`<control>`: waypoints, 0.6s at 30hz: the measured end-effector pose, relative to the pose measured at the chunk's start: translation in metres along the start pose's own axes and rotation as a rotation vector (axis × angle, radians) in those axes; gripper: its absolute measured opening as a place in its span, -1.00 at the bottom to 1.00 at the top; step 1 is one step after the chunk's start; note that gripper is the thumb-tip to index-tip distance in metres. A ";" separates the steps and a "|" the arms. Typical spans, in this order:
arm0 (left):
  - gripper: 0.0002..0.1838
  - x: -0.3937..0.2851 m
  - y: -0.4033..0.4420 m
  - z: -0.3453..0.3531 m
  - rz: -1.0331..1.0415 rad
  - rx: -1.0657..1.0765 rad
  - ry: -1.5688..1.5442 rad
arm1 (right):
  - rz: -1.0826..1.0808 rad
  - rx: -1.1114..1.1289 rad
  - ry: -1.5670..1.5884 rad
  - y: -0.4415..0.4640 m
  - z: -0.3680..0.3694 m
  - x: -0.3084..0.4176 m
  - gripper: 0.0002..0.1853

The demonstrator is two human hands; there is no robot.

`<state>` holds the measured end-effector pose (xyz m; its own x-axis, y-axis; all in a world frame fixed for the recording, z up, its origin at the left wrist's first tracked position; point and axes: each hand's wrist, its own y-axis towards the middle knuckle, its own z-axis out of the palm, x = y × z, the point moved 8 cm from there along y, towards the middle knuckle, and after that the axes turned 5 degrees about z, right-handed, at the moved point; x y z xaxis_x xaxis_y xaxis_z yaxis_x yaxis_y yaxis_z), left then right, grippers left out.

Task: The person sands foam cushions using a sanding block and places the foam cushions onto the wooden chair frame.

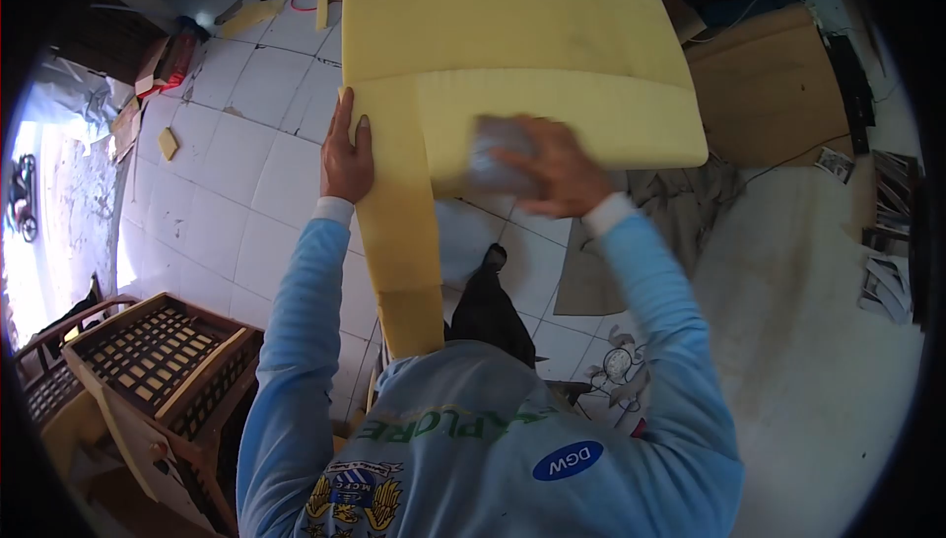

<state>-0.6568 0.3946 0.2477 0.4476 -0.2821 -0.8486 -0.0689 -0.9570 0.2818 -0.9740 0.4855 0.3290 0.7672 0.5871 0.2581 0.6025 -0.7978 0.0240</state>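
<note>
A large yellow foam piece [512, 16] extends away in front of me, with a paler foam panel [611, 114] across its near part. A long foam strip [399, 213] runs from it toward my body. My left hand [347, 159] rests at the strip's left edge, fingers stretched out and thumb apart. My right hand [564, 168] grips a grey block [501, 154] at the near edge of the paler panel. Both hand and block are smeared by motion, so the block's exact kind is unclear.
A wooden frame with woven straps [163, 356] stands at lower left. Grey cloth [641, 242] lies on the tiled floor [222, 164] at right, below a brown cardboard sheet [764, 95]. A small foam scrap [168, 144] lies on the left. My foot [495, 258] shows below.
</note>
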 end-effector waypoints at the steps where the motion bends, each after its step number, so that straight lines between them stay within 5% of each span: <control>1: -0.40 -0.002 -0.001 -0.002 -0.029 0.012 0.030 | 0.133 0.006 -0.031 -0.041 -0.016 -0.045 -0.01; 4: -0.41 -0.007 0.001 0.001 -0.069 -0.017 0.150 | 0.668 -0.141 -0.096 -0.162 -0.066 -0.179 -0.13; 7: -0.42 -0.007 0.014 0.006 0.029 -0.075 0.328 | 0.260 -0.318 0.284 -0.110 -0.071 -0.137 -0.09; 10: -0.43 -0.008 0.002 0.006 -0.050 0.014 0.429 | -0.197 -0.191 0.281 -0.021 -0.004 -0.002 -0.07; 12: -0.43 -0.001 0.000 -0.005 -0.068 0.031 0.512 | -0.269 -0.093 0.052 0.005 0.019 0.031 -0.04; 15: -0.42 0.000 -0.012 -0.009 -0.227 0.048 0.522 | -0.264 -0.063 0.120 -0.050 -0.004 -0.050 -0.01; 18: -0.43 -0.003 -0.012 -0.009 -0.224 0.000 0.522 | -0.024 -0.019 -0.014 -0.140 -0.057 -0.170 0.04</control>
<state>-0.6491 0.4073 0.2515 0.8324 -0.0010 -0.5541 0.0788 -0.9896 0.1203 -1.2014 0.4901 0.3367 0.7553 0.6082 0.2442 0.6170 -0.7855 0.0482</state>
